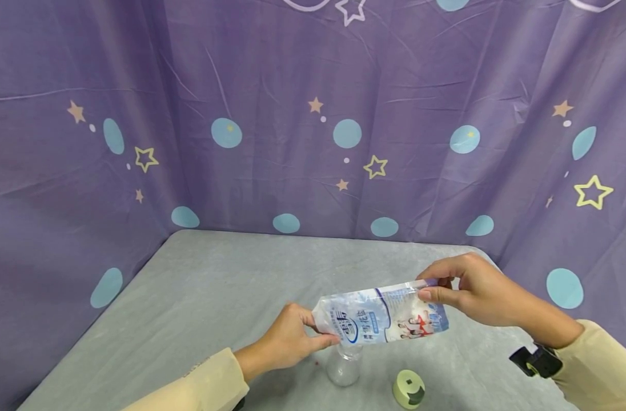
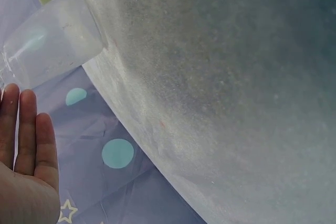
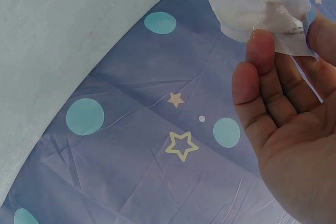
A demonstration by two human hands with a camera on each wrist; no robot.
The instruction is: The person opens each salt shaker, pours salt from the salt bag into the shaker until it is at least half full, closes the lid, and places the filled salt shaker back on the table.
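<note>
A blue-and-white printed salt bag is held tilted between both hands, its left end lower, over the mouth of a clear jar. My left hand pinches the lower end, close to the jar's mouth. In the left wrist view, several fingers of the left hand are straight, near the jar. My right hand pinches the raised end of the bag. The right wrist view shows the right hand with thumb and fingers at the bag's whitish end. Whether anything flows out is hidden.
A round green lid rests on the grey-covered table, right of the jar. A small red speck lies left of the jar. Purple patterned curtain encloses the table's back and sides.
</note>
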